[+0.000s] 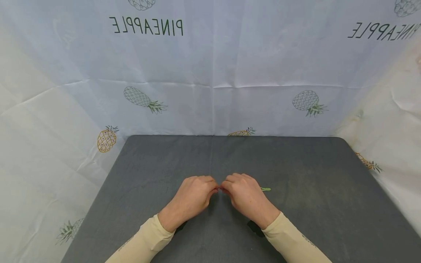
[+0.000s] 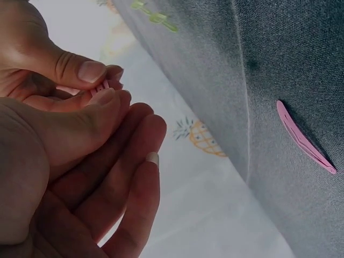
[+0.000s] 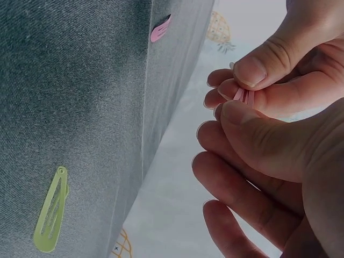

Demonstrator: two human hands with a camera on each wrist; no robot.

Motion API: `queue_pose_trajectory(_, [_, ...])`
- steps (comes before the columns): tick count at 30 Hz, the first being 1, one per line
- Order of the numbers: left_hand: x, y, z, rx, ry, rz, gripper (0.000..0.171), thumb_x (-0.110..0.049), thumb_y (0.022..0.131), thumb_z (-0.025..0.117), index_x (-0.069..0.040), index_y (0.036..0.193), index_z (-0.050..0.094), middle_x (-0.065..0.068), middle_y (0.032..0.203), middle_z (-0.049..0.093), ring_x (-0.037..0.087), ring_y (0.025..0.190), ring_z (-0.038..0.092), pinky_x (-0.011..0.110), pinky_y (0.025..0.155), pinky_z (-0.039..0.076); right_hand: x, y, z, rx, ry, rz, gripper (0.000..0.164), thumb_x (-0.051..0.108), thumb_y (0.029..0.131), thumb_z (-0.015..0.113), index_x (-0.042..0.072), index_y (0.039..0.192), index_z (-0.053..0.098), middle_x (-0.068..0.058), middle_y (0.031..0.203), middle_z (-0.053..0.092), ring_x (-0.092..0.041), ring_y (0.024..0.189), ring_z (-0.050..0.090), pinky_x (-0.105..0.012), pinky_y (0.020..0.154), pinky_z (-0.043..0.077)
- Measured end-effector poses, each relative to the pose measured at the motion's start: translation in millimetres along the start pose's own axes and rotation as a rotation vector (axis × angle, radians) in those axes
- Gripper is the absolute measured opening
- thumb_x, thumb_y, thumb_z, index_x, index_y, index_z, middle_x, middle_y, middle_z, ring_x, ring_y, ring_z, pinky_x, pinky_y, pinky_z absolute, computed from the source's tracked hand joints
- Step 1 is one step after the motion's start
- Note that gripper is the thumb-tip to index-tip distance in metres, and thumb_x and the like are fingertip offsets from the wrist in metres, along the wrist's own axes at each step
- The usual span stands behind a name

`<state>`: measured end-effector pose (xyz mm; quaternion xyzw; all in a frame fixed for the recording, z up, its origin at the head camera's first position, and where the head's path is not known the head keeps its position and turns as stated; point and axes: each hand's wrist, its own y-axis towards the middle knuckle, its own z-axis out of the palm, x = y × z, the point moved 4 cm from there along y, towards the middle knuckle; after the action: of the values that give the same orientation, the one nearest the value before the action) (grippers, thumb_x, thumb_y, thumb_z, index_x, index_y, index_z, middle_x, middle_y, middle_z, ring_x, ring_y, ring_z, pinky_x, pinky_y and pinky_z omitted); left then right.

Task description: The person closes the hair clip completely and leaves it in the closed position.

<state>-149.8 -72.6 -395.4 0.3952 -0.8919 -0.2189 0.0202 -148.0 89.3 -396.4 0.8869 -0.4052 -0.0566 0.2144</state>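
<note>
The left sleeve [image 1: 141,241] leads up to the left hand [image 1: 194,195], whose thumb and forefinger pinch one end of the held clip [image 3: 245,97]; its other fingers are loosely bent. On the left lies the pink clip [image 2: 305,138], flat on the table [image 1: 148,157] and apart from both hands. Its long axis slants from upper left to lower right in the left wrist view.

In the middle, off the table, is the held clip, also pink, bridging the fingertips. Its long axis runs from one hand to the other, roughly left to right; fingers cover both ends, so I cannot tell which way the narrow one points.

Next comes the right hand [image 1: 246,195], thumb and forefinger pinching the clip's other end, remaining fingers loosely curled and spread apart. Just beyond it to the right, the green clip [image 3: 51,212] lies on the table, its long axis running left to right in the head view, broad rounded end pointing right, narrow end toward the left. The right sleeve [image 1: 292,237] ends at the wrist.
</note>
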Motion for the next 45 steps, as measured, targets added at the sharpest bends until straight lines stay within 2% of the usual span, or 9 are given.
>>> queue_pose_trajectory(9, [0.9,-0.5,-1.8,-0.011,0.005,0.026,0.005,-0.016,0.092,0.086,-0.019,0.096,0.084,-0.006,0.093,0.08,0.01,0.08,0.074,0.029,0.071,0.061,-0.5,-0.3,-0.2,-0.019,0.007,-0.013,0.008,0.018,0.088,0.09,0.021,0.092,0.084,0.009,0.082,0.072,-0.011,0.076,0.066,-0.029,0.07,0.053])
queue_pose_trajectory(32, [1.5,-0.4,-2.5,-0.009,-0.034,0.042,0.005,-0.016,0.092,0.086,-0.021,0.093,0.085,-0.011,0.092,0.079,0.006,0.08,0.073,0.026,0.069,0.06,-0.1,0.2,-0.6,-0.044,-0.018,-0.057,0.01,0.019,0.087,0.091,0.022,0.085,0.082,0.01,0.074,0.068,-0.009,0.069,0.062,-0.026,0.066,0.052])
queue_pose_trajectory(45, [2.7,-0.2,-3.1,0.0,-0.037,0.053,0.01,-0.016,0.091,0.087,-0.021,0.099,0.087,-0.012,0.098,0.082,0.005,0.086,0.076,0.027,0.074,0.062,0.2,0.9,-0.8,-0.035,-0.015,-0.061,0.01,0.018,0.087,0.091,0.022,0.085,0.082,0.009,0.076,0.07,-0.009,0.071,0.064,-0.027,0.068,0.054])
